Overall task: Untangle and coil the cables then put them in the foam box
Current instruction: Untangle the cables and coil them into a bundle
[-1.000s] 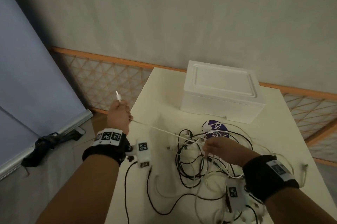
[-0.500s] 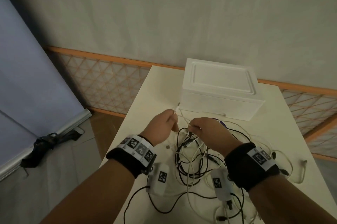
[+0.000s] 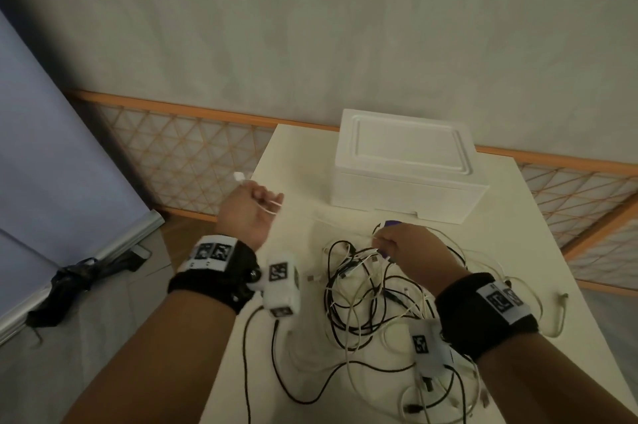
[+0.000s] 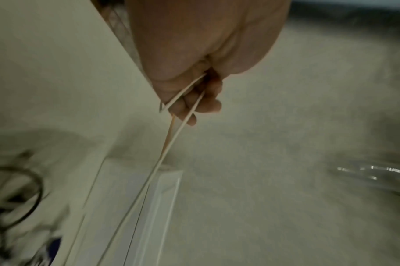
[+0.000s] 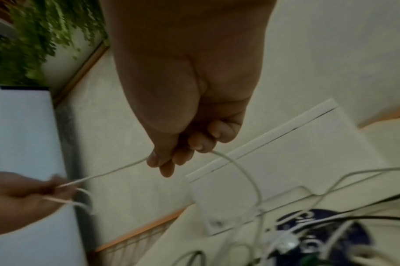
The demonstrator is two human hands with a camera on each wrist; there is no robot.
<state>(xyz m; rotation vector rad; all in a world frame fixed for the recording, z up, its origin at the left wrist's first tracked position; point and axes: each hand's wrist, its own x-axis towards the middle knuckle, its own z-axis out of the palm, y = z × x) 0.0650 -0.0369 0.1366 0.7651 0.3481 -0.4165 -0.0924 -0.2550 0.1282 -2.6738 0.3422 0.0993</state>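
A tangle of black and white cables (image 3: 366,289) lies on the pale table (image 3: 297,161). My left hand (image 3: 250,206) is raised over the table's left edge and grips loops of a thin white cable (image 4: 171,138), whose plug (image 3: 239,177) sticks up above the fist. That cable runs across to my right hand (image 3: 390,242), which pinches it (image 5: 117,171) above the heap. The white foam box (image 3: 407,164) stands behind, its lid on. A purple item (image 3: 393,224) is partly hidden under the cables and my right hand.
The table's left edge drops to a grey floor with a black bundle (image 3: 79,278) and a blue screen (image 3: 51,147). An orange lattice rail (image 3: 179,150) runs behind. More cable ends (image 3: 561,299) trail toward the table's right side.
My hands met near the box half a second ago; since then the left hand has swung back out to the left with the white cable, and the right has dropped to the heap.
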